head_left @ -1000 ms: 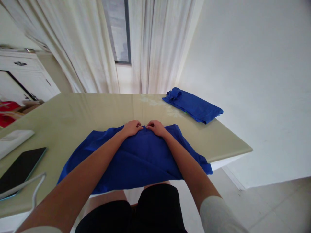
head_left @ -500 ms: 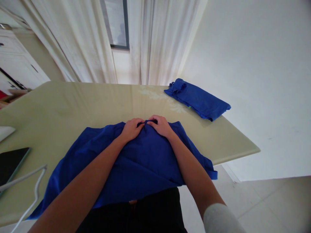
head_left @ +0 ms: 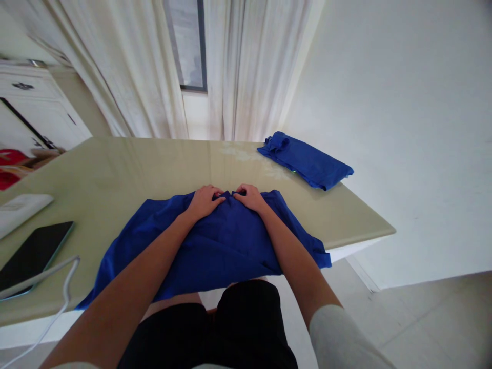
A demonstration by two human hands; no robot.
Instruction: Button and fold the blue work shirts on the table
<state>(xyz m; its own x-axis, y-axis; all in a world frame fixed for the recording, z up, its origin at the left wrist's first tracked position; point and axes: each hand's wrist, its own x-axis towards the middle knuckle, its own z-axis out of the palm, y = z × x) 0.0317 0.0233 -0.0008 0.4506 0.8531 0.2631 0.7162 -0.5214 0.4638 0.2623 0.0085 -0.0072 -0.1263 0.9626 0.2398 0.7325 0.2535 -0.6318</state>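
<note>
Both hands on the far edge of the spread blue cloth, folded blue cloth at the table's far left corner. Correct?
No. The head view shows the folded blue cloth at the table's far right corner. The left hand and right hand are on the far edge of the spread blue cloth.

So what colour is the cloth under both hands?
Plain royal blue cloth, no pattern; the head view shows it best.

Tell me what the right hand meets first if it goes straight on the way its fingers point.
The right hand points leftward: first the small ridge of blue cloth at its fingertips, then almost at once the left hand.
</note>
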